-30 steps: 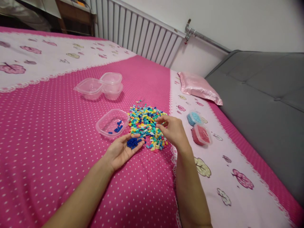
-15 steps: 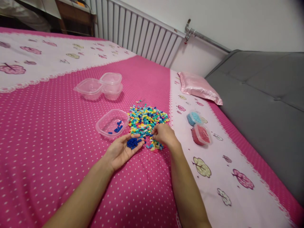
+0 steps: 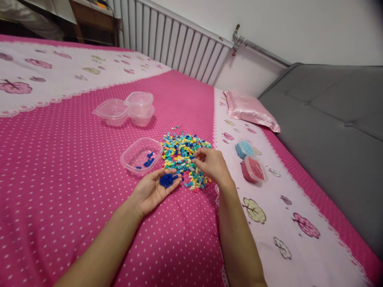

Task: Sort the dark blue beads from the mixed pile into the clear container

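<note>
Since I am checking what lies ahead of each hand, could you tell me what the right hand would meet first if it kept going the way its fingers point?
The right hand points left and slightly away, fingertips over the mixed bead pile. Those beads come first; beyond them stands the open clear container, though depth is hard to judge.

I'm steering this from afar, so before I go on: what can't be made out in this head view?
- Right hand fingertips: curled into the bead pile; whether they pinch a bead is hidden.
- Single beads: too small to tell shapes.
- Stacked tubs: contents unclear through the plastic.
- Top left: dark furniture, cut off by the edge.
</note>
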Action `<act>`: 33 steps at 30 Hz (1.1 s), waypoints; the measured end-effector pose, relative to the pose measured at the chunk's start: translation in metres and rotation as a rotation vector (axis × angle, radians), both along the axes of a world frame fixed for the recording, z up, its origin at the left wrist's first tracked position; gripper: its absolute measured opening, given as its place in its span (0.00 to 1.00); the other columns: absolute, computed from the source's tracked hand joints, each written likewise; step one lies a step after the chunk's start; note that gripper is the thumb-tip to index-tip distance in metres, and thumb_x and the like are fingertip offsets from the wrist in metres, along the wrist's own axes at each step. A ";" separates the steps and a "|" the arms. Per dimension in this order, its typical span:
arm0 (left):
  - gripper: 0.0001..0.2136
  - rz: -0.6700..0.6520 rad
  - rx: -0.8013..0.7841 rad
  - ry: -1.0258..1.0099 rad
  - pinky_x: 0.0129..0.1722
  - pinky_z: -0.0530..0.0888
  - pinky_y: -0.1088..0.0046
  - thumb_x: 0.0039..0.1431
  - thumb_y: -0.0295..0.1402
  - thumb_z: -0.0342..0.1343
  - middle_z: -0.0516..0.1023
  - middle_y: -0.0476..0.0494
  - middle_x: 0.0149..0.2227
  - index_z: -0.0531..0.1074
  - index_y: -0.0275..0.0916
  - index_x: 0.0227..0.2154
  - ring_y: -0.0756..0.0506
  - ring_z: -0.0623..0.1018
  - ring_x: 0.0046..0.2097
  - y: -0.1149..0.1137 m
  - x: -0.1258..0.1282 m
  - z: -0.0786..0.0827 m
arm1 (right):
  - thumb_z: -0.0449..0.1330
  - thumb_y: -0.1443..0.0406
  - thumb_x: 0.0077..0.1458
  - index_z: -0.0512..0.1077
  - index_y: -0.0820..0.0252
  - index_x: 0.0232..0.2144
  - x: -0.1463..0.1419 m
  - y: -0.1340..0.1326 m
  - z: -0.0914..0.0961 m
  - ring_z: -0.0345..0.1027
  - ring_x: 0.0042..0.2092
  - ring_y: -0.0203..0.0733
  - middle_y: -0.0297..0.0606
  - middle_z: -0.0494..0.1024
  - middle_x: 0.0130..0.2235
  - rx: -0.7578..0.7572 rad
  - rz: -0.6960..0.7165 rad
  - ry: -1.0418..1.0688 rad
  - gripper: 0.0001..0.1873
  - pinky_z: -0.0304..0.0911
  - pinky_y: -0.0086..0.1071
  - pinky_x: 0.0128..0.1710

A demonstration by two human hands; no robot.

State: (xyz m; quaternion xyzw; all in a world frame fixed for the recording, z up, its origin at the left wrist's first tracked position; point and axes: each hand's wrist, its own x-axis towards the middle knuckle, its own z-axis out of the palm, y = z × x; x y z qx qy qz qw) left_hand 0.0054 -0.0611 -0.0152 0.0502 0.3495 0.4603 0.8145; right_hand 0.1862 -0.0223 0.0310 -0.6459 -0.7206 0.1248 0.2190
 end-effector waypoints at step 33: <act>0.09 0.033 -0.011 -0.001 0.40 0.78 0.67 0.59 0.23 0.43 0.77 0.37 0.31 0.69 0.31 0.32 0.44 0.79 0.37 -0.001 0.001 0.004 | 0.60 0.67 0.51 0.74 0.59 0.32 -0.023 -0.029 0.025 0.69 0.30 0.31 0.33 0.77 0.34 0.255 0.289 0.291 0.04 0.63 0.24 0.30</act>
